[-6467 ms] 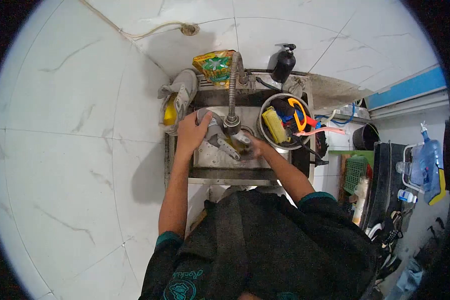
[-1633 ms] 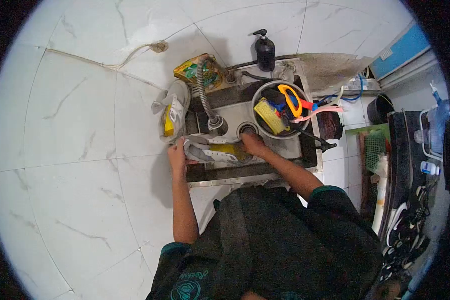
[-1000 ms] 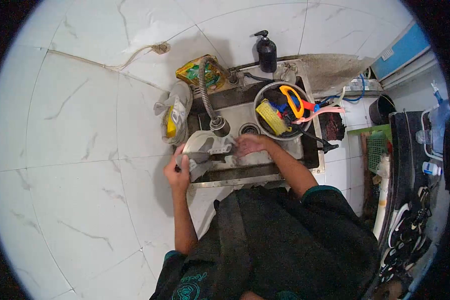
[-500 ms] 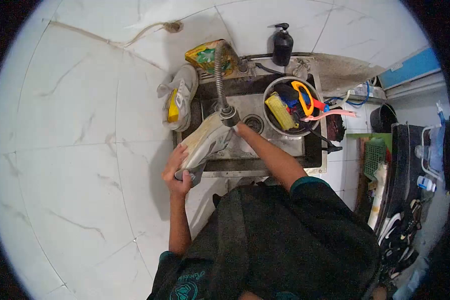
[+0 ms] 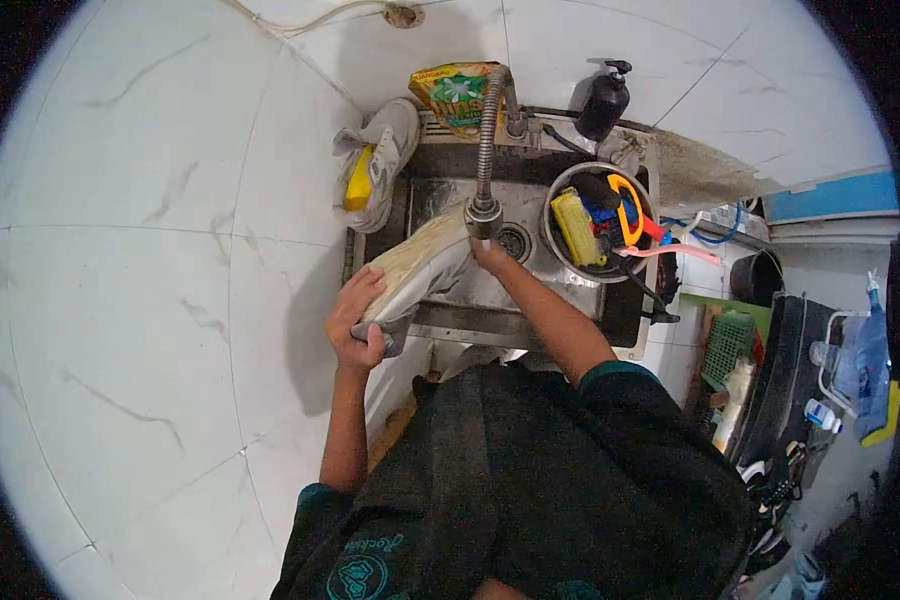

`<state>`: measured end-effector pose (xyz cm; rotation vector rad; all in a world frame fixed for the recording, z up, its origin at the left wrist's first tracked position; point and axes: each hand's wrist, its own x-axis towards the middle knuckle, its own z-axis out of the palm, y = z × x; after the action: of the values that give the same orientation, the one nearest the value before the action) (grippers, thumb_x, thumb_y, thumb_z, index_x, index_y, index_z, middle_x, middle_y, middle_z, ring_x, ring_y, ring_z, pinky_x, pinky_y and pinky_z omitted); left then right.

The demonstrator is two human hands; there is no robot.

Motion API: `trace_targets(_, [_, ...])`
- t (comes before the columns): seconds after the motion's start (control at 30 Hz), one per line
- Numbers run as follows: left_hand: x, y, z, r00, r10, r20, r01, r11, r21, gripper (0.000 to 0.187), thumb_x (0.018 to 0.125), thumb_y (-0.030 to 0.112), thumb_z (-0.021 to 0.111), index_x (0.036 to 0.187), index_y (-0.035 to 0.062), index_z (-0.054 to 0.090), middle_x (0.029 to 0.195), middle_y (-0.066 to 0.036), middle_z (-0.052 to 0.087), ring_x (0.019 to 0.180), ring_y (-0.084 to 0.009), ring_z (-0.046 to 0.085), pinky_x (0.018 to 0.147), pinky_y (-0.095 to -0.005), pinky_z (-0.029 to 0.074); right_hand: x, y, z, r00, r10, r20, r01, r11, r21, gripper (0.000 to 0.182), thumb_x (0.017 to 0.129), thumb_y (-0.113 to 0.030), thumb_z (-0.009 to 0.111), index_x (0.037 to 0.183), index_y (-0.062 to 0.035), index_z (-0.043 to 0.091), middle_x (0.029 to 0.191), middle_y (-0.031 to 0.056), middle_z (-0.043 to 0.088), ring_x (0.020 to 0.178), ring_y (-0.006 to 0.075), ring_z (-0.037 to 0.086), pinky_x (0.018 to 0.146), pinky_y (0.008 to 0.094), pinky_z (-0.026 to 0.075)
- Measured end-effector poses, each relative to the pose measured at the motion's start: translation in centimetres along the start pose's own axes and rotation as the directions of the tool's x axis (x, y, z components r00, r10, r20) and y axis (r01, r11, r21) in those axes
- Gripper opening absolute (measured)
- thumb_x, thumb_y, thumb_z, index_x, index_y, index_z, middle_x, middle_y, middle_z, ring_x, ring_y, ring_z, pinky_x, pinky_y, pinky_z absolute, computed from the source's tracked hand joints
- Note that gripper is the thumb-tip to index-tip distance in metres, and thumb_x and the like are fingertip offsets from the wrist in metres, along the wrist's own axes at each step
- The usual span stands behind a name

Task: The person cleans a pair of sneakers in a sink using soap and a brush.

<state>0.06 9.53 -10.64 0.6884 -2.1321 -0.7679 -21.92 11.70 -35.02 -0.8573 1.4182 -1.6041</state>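
A light grey shoe (image 5: 425, 268) is held slantwise over the sink, its pale sole turned up and its toe end under the flexible metal faucet (image 5: 484, 150). My left hand (image 5: 357, 318) is wrapped round the heel end. At the other end, my right hand (image 5: 489, 256) is closed on the shoe just below the faucet head, its fingers partly hidden. The sink (image 5: 550, 310) is steel with a round drain. A second shoe (image 5: 393, 130) with something yellow in it rests on the sink's left edge.
A metal bowl (image 5: 550, 238) of brushes sits at the sink's right side. Behind the sink stand a detergent bag (image 5: 460, 95) and a black pump bottle (image 5: 604, 105). A dark bucket (image 5: 757, 277), a green basket (image 5: 728, 350) and several shoes are at the right.
The view has shifted, so the sink and wall appear displaced. The shoe has rolled so that more of its sole faces up. Both hands keep their hold.
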Motion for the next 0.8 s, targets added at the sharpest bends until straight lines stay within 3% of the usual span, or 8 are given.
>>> trace_targets(0.2, [0.5,0.0,0.4,1.000,-0.006,0.014,0.004,0.991,0.133,0.060,0.082,0.028,0.053,0.134,-0.0015,0.050,0.139,-0.023,0.047,0.127,-0.0395,0.048,0.102,-0.0471,0.042,2.1,4.4,-1.3,0.929,0.348,-0.122,-0.338,0.936,0.093,0.059,0.093,-0.051,0.042,0.118,0.0011,0.054,0.116,0.0116,0.059,0.109,0.0304,0.055,0.094,0.0388,0.041])
trace_targets(0.27, [-1.0,-1.5,1.3,0.957,-0.288,-0.036,0.282,0.953,-0.111,0.069,0.085,0.032,0.055,0.144,0.0011,0.035,0.148,-0.021,0.036,0.129,-0.0376,0.045,0.102,-0.0482,0.042,3.0,6.1,-2.0,0.879,0.438,-0.190,-0.405,0.894,0.191,0.064,0.093,-0.056,0.040,0.115,0.0027,0.056,0.112,0.0115,0.061,0.106,0.0316,0.056,0.092,0.0388,0.042])
trace_targets(0.37, [-2.5,-2.6,1.3,0.713,-0.628,0.312,0.662,0.454,-0.596,0.079,0.087,0.039,0.056,0.149,0.0035,0.023,0.151,-0.019,0.031,0.126,-0.0371,0.048,0.101,-0.0478,0.044,1.4,-1.1,-2.6,0.845,0.395,-0.359,-0.341,0.917,0.207,0.070,0.093,-0.058,0.036,0.116,0.0046,0.057,0.109,0.0174,0.063,0.102,0.0351,0.058,0.091,0.0413,0.041])
trace_targets(0.43, [-3.2,-3.8,1.0,0.546,-0.546,0.636,0.752,-0.016,-0.659,0.079,0.089,0.044,0.056,0.149,0.0044,0.023,0.146,-0.019,0.038,0.120,-0.0353,0.054,0.096,-0.0467,0.049,0.7,0.2,-4.3,0.791,0.441,-0.425,-0.409,0.897,0.169,0.070,0.093,-0.057,0.035,0.117,0.0048,0.057,0.115,0.0196,0.061,0.106,0.0351,0.056,0.093,0.0421,0.040])
trace_targets(0.53, [-2.7,-6.6,2.6,0.360,-0.438,0.824,0.894,-0.089,-0.438,0.072,0.090,0.040,0.056,0.145,0.0030,0.029,0.141,-0.019,0.045,0.117,-0.0338,0.056,0.093,-0.0466,0.051,-1.8,-2.3,-4.8,0.702,0.520,-0.486,-0.483,0.850,0.211,0.076,0.094,-0.061,0.031,0.132,0.0025,0.048,0.134,0.0176,0.051,0.120,0.0333,0.050,0.101,0.0412,0.037])
trace_targets(0.67, [-5.0,-14.0,9.6,0.356,-0.496,0.792,0.914,0.362,-0.185,0.058,0.091,0.037,0.057,0.134,0.0016,0.042,0.122,-0.014,0.059,0.109,-0.0259,0.060,0.086,-0.0399,0.051,-5.2,4.0,-7.1,0.636,0.649,-0.417,-0.499,0.759,0.418,0.078,0.095,-0.066,0.025,0.139,-0.0038,0.044,0.140,0.0136,0.048,0.129,0.0302,0.044,0.108,0.0399,0.032])
trace_targets(0.7, [-2.4,-10.1,10.4,0.314,-0.633,0.708,0.921,0.384,-0.065,0.057,0.089,0.035,0.059,0.132,0.0011,0.044,0.114,-0.012,0.061,0.103,-0.0225,0.060,0.083,-0.0372,0.049,-5.6,5.7,-7.8,0.623,0.674,-0.396,-0.497,0.733,0.465,0.079,0.095,-0.067,0.023,0.140,-0.0053,0.043,0.141,0.0126,0.047,0.131,0.0295,0.043,0.110,0.0396,0.031])
trace_targets(0.8, [-1.5,-9.6,14.0,0.443,-0.705,0.554,0.839,0.544,0.022,0.059,0.083,0.041,0.061,0.127,0.0017,0.053,0.116,-0.019,0.063,0.106,-0.0324,0.061,0.092,-0.0392,0.045,-7.3,8.7,-9.5,0.687,0.698,-0.203,-0.454,0.630,0.630,0.082,0.093,-0.070,0.018,0.140,-0.0074,0.043,0.134,0.0119,0.054,0.125,0.0315,0.049,0.107,0.0444,0.037])
